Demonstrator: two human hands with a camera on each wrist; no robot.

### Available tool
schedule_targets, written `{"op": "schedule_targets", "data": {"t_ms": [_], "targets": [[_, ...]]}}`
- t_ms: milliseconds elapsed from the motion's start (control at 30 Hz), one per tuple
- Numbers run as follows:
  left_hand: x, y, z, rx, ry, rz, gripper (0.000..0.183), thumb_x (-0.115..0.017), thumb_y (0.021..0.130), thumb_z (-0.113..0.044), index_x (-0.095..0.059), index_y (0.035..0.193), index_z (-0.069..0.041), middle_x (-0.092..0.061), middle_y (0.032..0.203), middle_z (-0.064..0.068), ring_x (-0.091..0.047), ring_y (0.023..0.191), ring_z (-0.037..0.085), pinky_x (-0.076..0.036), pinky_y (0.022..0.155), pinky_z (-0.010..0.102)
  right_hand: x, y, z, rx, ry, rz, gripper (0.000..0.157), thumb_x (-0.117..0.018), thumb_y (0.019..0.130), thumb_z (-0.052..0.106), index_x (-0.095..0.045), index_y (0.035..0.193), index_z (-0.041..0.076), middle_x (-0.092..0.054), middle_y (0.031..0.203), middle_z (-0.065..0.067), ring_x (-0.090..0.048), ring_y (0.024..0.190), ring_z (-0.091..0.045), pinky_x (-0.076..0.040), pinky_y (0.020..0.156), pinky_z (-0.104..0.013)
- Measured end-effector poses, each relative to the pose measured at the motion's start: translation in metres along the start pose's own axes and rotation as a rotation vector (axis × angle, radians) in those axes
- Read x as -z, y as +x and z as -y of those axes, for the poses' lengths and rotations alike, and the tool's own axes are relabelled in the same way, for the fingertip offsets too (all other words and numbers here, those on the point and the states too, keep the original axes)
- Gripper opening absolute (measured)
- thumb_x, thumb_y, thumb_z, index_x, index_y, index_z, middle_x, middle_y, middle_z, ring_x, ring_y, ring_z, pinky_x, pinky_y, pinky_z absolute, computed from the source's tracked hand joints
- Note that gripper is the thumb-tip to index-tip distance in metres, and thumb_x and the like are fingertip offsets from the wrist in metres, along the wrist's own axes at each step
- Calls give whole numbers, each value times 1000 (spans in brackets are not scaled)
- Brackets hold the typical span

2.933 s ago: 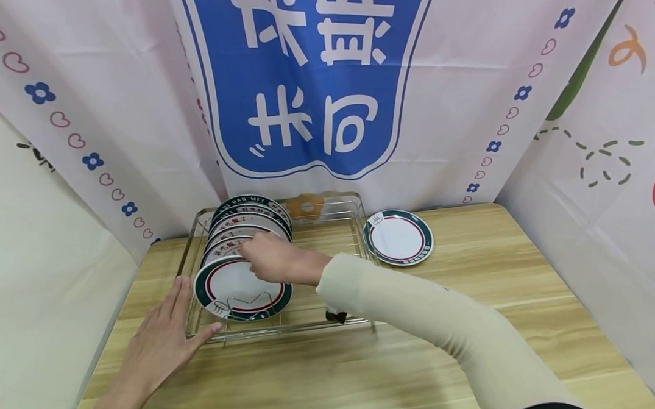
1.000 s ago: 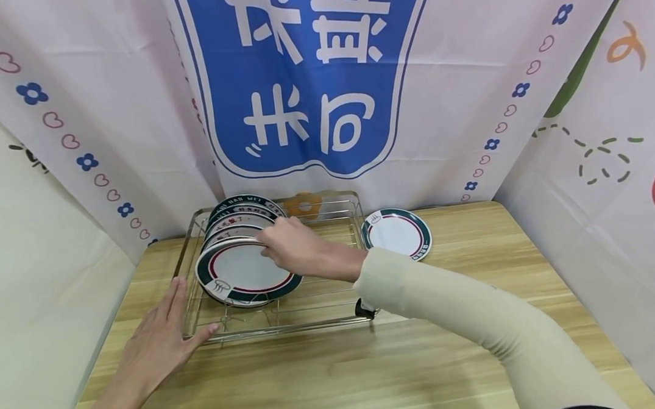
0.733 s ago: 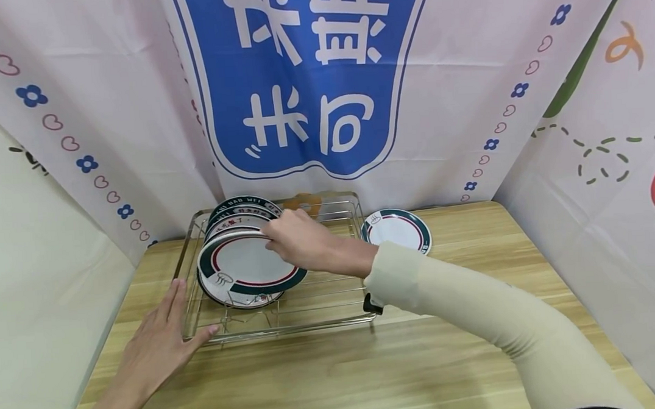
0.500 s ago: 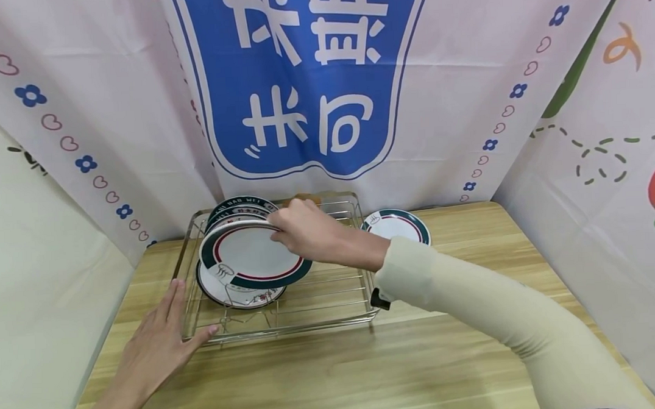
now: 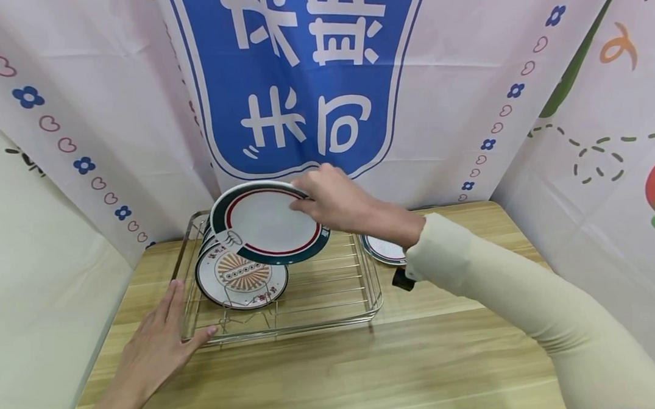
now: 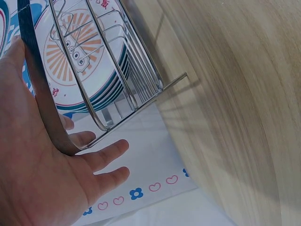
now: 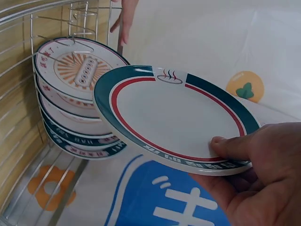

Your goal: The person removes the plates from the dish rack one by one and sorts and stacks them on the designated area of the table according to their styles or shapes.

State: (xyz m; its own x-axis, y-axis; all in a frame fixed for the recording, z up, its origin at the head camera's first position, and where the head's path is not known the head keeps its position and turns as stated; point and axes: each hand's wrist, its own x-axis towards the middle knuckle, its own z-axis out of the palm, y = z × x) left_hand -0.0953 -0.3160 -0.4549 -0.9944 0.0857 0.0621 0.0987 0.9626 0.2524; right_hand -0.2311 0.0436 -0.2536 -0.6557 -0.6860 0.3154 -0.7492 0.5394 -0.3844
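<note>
My right hand (image 5: 338,198) pinches the rim of a white plate (image 5: 273,222) with a green border and a red ring. In the right wrist view the thumb lies on the plate's face, fingers underneath. The plate is raised and tilted above the wire dish rack (image 5: 327,323). Behind it, a plate with an orange sunburst print (image 5: 243,278) leans in the rack, and several more plates (image 7: 77,125) stand in a row with it. My left hand (image 5: 158,340) rests at the rack's front left corner, fingers extended along the side and thumb at the front rail.
Another green-bordered plate (image 5: 384,251) lies on the wooden table (image 5: 313,376) right of the rack, partly hidden by the right forearm. A printed cloth (image 5: 438,102) hangs behind the rack, and pale sheets flank the table.
My right hand has lifted the green-bordered plate up and back to the right, out of the front of the row, uncovering the sunburst plate. The left hand has stayed at the rack's corner.
</note>
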Motion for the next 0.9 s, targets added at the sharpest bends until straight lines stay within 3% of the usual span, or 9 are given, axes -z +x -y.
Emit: {"op": "schedule_targets", "data": {"t_ms": [167, 533, 900], "targets": [[0, 0, 0, -2, 1, -4, 114, -61, 99, -66, 6, 170, -8, -2, 175, 27, -30, 141, 69, -29, 111, 81, 19, -4, -8, -36, 8, -45, 23, -73, 101, 10, -77, 122, 1, -80, 102, -12, -76, 78, -16, -60, 64, -24], [0, -1, 1, -10, -1, -13, 113, -61, 99, -65, 6, 170, -7, -2, 176, 26, -30, 144, 66, -29, 111, 81, 45, -12, -45, -198, -54, -130, 21, -74, 101, 10, -77, 118, -2, -80, 95, -15, -74, 73, -21, -59, 64, -28], [1, 0, 0, 5, -5, 6, 114, -60, 99, -67, 9, 170, -8, 0, 175, 27, -28, 143, 68, -27, 109, 84, 54, -37, -115, -390, -39, -182, 23, -71, 101, 5, -74, 119, -8, -77, 95, -23, -74, 75, -31, -55, 59, -28]]}}
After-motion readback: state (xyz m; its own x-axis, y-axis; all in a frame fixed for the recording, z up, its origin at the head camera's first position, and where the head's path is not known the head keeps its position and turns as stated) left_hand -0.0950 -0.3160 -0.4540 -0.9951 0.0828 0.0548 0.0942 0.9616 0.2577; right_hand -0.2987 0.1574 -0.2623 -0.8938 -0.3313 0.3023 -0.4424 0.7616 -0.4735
